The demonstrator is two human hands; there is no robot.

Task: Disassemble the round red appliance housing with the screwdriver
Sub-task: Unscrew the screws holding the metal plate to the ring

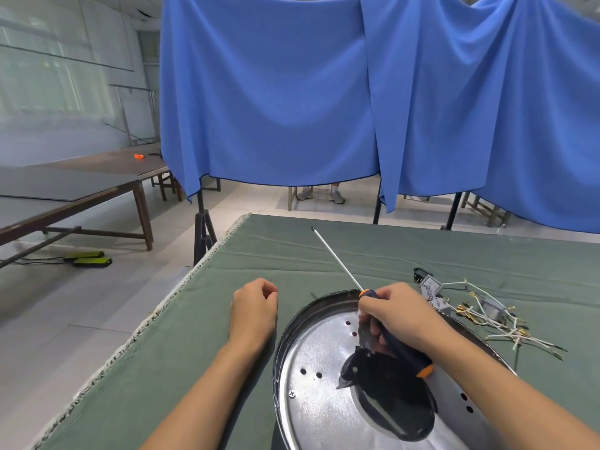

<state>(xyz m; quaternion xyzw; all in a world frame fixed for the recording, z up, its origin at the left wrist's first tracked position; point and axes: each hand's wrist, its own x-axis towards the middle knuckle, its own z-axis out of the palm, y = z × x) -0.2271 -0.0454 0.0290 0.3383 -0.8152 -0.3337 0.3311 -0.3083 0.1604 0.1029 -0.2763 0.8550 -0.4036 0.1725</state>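
Round housing [324, 384] lying at the near edge of the worktop [324, 248], toward the right, metal plate uppermost; no red visible from this angle, only the bright plate and a dark rim. Large central opening showing black parts [386, 394] within. Several empty holes across the plate, judged to be vacated screw points. One cross-head screw [292, 393] seated at the plate's left margin, judged outstanding. Others possibly hidden under the right forearm; cannot tell.

Screwdriver [394, 334] grasped by the right hand [402, 316], fingers wrapped round the dark handle, orange collar at each end. Shaft raised and pointing away toward the far edge, tip clear of the plate and of any screw. Not engaged at present.

Left hand [255, 308] resting on the green cloth just left of the housing, fingers loosely curled, grasping nothing, not touching the rim.

Loose bundle of wires and terminals [500, 323] with a small grey component [430, 284] lying toward the right edge, judged already stripped from the appliance.

Assessment: disassembly well advanced, wiring out, most plate fixings apparently removed. Remaining: the visible screw, then lifting the plate.
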